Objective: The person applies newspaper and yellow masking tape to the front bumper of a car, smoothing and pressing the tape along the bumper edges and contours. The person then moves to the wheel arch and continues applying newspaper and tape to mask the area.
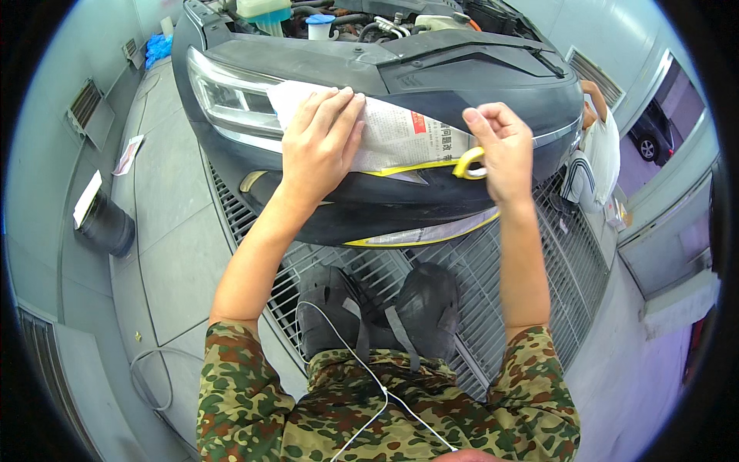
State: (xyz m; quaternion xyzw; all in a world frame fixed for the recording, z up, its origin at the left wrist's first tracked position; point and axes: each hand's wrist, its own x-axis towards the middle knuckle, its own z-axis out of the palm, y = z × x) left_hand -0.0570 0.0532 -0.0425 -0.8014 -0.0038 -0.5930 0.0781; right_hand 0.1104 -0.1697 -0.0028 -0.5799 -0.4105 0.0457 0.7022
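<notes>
A sheet of newspaper covers the front of a dark car, beside the headlight. Yellow masking tape runs along the sheet's lower edge. Across the sheet's left part lies my left hand, its fingers stretched out over the paper. My right hand is closed on a roll of yellow masking tape at the sheet's right end, with thumb and index finger pinched near the paper's corner. Whether they also grip the paper, I cannot tell. Lower on the bumper, another papered strip is edged in yellow tape.
The engine bay is uncovered. Someone in a white shirt crouches at the car's right side. Metal floor grating runs under my feet. A dark bin stands by the left wall, and a hose lies on the floor.
</notes>
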